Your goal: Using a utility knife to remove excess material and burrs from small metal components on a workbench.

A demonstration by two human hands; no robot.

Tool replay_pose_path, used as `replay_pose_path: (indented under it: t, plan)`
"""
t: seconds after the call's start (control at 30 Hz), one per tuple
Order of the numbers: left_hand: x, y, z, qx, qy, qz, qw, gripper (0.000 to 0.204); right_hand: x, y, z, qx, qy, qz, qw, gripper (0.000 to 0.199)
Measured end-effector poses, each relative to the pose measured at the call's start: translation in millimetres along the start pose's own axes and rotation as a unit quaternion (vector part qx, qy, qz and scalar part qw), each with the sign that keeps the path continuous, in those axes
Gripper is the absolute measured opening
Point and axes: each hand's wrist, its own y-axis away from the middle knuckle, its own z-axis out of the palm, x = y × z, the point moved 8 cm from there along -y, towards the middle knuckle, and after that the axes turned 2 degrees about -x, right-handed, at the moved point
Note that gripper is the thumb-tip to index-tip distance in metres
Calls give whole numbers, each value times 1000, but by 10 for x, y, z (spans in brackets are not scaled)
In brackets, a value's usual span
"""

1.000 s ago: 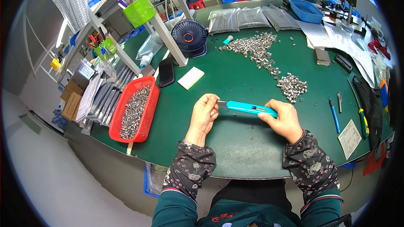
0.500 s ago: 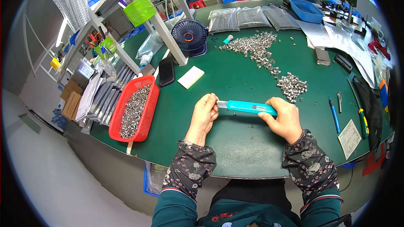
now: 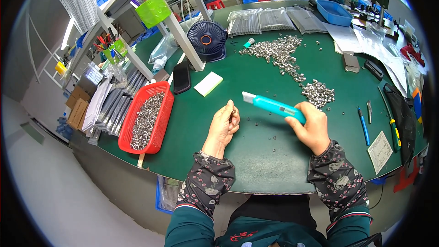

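Observation:
My right hand (image 3: 313, 129) is closed round the handle of a teal utility knife (image 3: 273, 105). Its blade end points up and left, a short way from my left hand (image 3: 222, 127). Between the thumb and bent fingers of my left hand is a small shiny metal part (image 3: 233, 111), mostly covered by the fingers. Beyond the knife, a small heap of short metal rings (image 3: 318, 93) lies on the green tabletop (image 3: 270, 174). It adjoins a larger spread pile of them (image 3: 276, 52). Several loose rings are scattered near my hands.
At left stands a red basket (image 3: 161, 132) of similar metal pieces. Near it are a black phone (image 3: 181, 77), a pale notepad (image 3: 208, 84) and a dark fan (image 3: 206, 41). On the right lie a blue pen (image 3: 364, 126), a paper slip (image 3: 380, 151) and a yellow-green-handled tool (image 3: 394, 133).
The knife's blade end has lifted away from my left hand and tilted upward. My left fingers have curled in further around the small metal part.

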Motion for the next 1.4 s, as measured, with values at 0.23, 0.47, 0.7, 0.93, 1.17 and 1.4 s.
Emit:
replay_pose_path:
  t: [0.23,0.47,0.7,0.93,1.17,1.4]
  plan:
    - [67,21,5,29,-4,28,999,23,99,-48,-184,111,45,4,993,23]
    - [127,1,-15,19,-15,58,998,16,90,-67,-34,35,144,-13,989,23]
    - [103,-1,-39,17,24,61,998,12,217,2,128,-43,163,4,986,25]
    - [69,-14,23,-30,54,33,998,11,316,-1,138,-81,-118,141,980,27]
    - [47,-28,1,-31,51,42,997,11,336,36,243,-143,-182,182,956,28]
    - [33,-34,22,-41,34,37,998,12,366,42,298,-170,-162,177,956,33]
